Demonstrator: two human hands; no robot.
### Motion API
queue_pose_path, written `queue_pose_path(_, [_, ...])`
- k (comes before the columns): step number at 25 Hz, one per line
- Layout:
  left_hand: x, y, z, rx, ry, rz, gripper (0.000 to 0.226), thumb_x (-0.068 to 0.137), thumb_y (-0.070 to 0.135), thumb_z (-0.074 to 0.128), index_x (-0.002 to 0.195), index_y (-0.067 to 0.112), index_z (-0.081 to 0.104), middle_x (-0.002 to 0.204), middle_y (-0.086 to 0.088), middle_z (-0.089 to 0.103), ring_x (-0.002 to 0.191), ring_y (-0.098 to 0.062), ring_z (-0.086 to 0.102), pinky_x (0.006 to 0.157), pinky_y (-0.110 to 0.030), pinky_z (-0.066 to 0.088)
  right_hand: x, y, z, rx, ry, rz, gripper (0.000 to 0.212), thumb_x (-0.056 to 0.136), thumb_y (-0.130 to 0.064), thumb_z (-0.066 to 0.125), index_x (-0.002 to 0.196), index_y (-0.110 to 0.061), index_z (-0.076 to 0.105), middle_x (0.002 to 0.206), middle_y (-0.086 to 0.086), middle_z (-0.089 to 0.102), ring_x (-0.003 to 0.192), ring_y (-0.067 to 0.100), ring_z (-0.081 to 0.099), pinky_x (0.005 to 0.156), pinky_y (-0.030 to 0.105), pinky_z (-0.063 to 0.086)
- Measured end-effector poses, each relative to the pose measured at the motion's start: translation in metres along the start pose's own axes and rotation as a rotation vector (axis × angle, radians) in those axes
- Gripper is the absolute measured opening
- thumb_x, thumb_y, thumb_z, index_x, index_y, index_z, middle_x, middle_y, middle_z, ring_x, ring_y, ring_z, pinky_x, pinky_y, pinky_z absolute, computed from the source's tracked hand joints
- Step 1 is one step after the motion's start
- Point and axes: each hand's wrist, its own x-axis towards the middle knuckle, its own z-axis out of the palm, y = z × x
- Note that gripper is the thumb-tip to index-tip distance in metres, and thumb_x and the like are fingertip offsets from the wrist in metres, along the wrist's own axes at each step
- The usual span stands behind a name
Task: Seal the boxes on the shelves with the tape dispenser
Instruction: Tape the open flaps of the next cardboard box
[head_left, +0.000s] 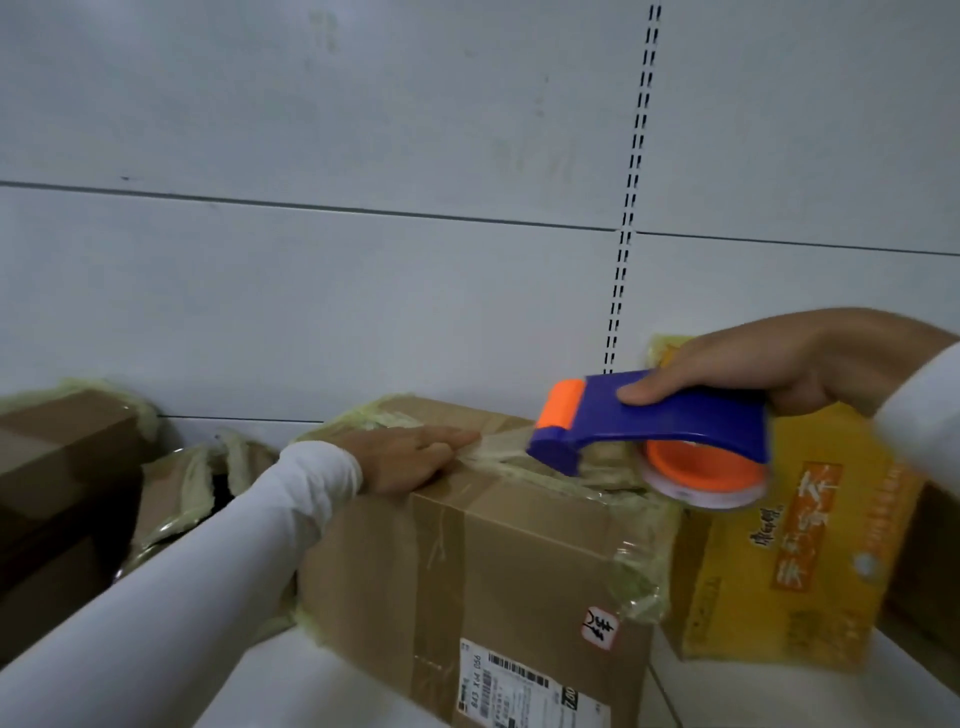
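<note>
We've got the middle box (519, 551) on the shelf (291, 686), wall (363, 286) behind. Left hand (410, 457) lies on its top, near-left edge. Tape dispenser (660, 431), in right hand (779, 369), sits above the top's right part. Another box (795, 561) touches it on the right; two more boxes (67, 467) to the left.

Stockroom: taped cartons (498, 545) on white shelf (291, 675) (slotted upright (631, 208) behind).

Left hand (410, 457) flat on brown box (483, 561) top, pressing clear tape (501, 439); right hand (769, 364) grips blue-orange tape dispenser (654, 431) above box; yellow box (789, 561) beside.
</note>
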Motion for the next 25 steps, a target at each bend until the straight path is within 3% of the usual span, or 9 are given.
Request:
queue_pose_path(2, [0.002, -0.003, 0.001, -0.019, 0.009, 0.031, 0.044, 0.103, 0.031, 0.022, 0.145, 0.042, 0.024, 0.155, 0.020, 0.017, 0.142, -0.005, 0.018, 0.112, -0.022, 0.006, -0.023, 0.022, -0.004, 0.026, -0.033, 0.015, 0.055, 0.090, -0.048, 0.059, 0.086, 0.006, 0.070, 0.084, 0.024, 0.070, 0.065, 0.031, 0.065, 0.058, 0.030, 0.049])
queue_pose_path(6, [0.009, -0.008, 0.000, -0.015, -0.002, 0.031, 0.044, 0.099, 0.048, 0.030, 0.143, 0.044, 0.029, 0.154, 0.020, 0.020, 0.142, -0.006, 0.020, 0.117, -0.027, 0.006, -0.033, 0.084, 0.022, 0.269, 0.166, 0.021, 0.050, 0.066, -0.055, 0.084, 0.081, -0.008, 0.080, 0.084, 0.018, 0.075, 0.063, 0.024, 0.071, 0.050, 0.027, 0.054])
queue_pose_path(9, [0.009, -0.012, 0.001, 0.028, 0.074, 0.058, 0.057, 0.089, 0.068, 0.033, 0.142, 0.046, 0.032, 0.153, 0.021, 0.025, 0.141, -0.007, 0.024, 0.118, -0.034, 0.012, -0.020, 0.106, 0.046, 0.363, 0.205, -0.025, 0.059, 0.064, -0.059, 0.082, 0.092, -0.007, 0.078, 0.093, 0.018, 0.075, 0.071, 0.026, 0.072, 0.056, 0.029, 0.056])
queue_pose_path(13, [-0.007, 0.002, 0.002, 0.021, 0.185, 0.199, 0.084, 0.070, 0.089, 0.032, 0.140, 0.042, 0.037, 0.145, 0.021, 0.039, 0.131, -0.003, 0.039, 0.108, -0.024, 0.027, -0.006, 0.102, 0.053, 0.386, 0.229, -0.043, 0.059, 0.066, -0.050, 0.071, 0.107, -0.009, 0.070, 0.099, 0.013, 0.076, 0.080, 0.025, 0.074, 0.063, 0.030, 0.058])
queue_pose_path(16, [-0.012, 0.022, 0.005, 0.070, 0.196, 0.256, 0.094, 0.066, 0.090, 0.029, 0.144, 0.036, 0.032, 0.147, 0.015, 0.039, 0.132, -0.006, 0.038, 0.104, -0.022, 0.028, 0.003, 0.091, 0.062, 0.395, 0.183, -0.092, 0.060, 0.065, -0.052, 0.070, 0.108, -0.010, 0.069, 0.099, 0.011, 0.076, 0.079, 0.023, 0.074, 0.060, 0.028, 0.057])
queue_pose_path(19, [-0.015, 0.024, 0.005, 0.082, 0.160, 0.180, 0.094, 0.071, 0.086, 0.030, 0.147, 0.031, 0.027, 0.151, 0.011, 0.034, 0.135, -0.010, 0.035, 0.110, -0.027, 0.027, 0.017, 0.082, 0.074, 0.417, 0.150, -0.149, 0.057, 0.067, -0.053, 0.071, 0.106, -0.011, 0.070, 0.100, 0.012, 0.076, 0.081, 0.023, 0.073, 0.063, 0.027, 0.057])
queue_pose_path(25, [-0.026, 0.004, 0.004, 0.076, 0.033, 0.080, 0.073, 0.077, 0.080, 0.029, 0.142, 0.048, 0.027, 0.153, 0.025, 0.021, 0.140, -0.002, 0.022, 0.116, -0.027, 0.011, 0.013, 0.083, 0.070, 0.413, 0.081, -0.230, 0.053, 0.072, -0.051, 0.067, 0.104, -0.010, 0.071, 0.091, 0.009, 0.076, 0.071, 0.017, 0.072, 0.056, 0.024, 0.054])
